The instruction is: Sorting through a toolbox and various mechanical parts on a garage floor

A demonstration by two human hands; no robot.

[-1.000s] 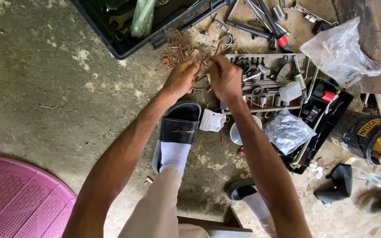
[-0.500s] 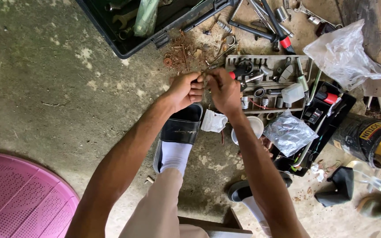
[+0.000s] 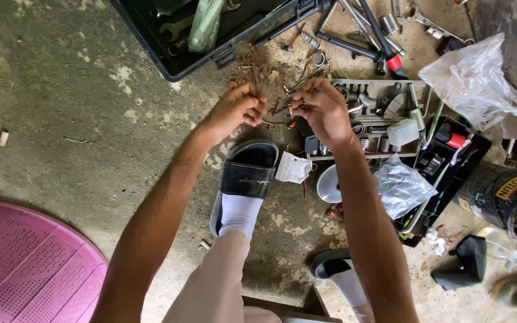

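Head view looks straight down at your two bare hands over a rough concrete floor (image 3: 61, 90). At the far left lies a pink perforated plastic disc (image 3: 19, 269), well apart from the work. Further right, your left hand (image 3: 233, 109) hovers above the floor with its grip closed, fingertips pinched on one end of a thin bent piece of rusty wire (image 3: 277, 122). That wire spans the small gap between both hands, just above the toe of your black slide sandal (image 3: 246, 173), which is worn over a white sock. Behind the hands, a black plastic toolbox (image 3: 181, 60) stands open, and a scatter of rusty nails and washers (image 3: 252, 66) lies beside its corner. Your right hand (image 3: 324, 110) is also closed, its fingertips pinching the other end of the wire; how tightly, you cannot tell from here. Under and beyond it sits a grey compartmented tray of sockets and bits (image 3: 378, 110). A crumpled white scrap of paper (image 3: 292, 168) lies just beside the sandal, next to a small white round dish (image 3: 329, 184). Right of that rests a crinkled clear plastic bag (image 3: 401, 185), and farther out a larger clear plastic bag (image 3: 474, 81). A black cylindrical can (image 3: 498, 191) lies tilted at the right edge.
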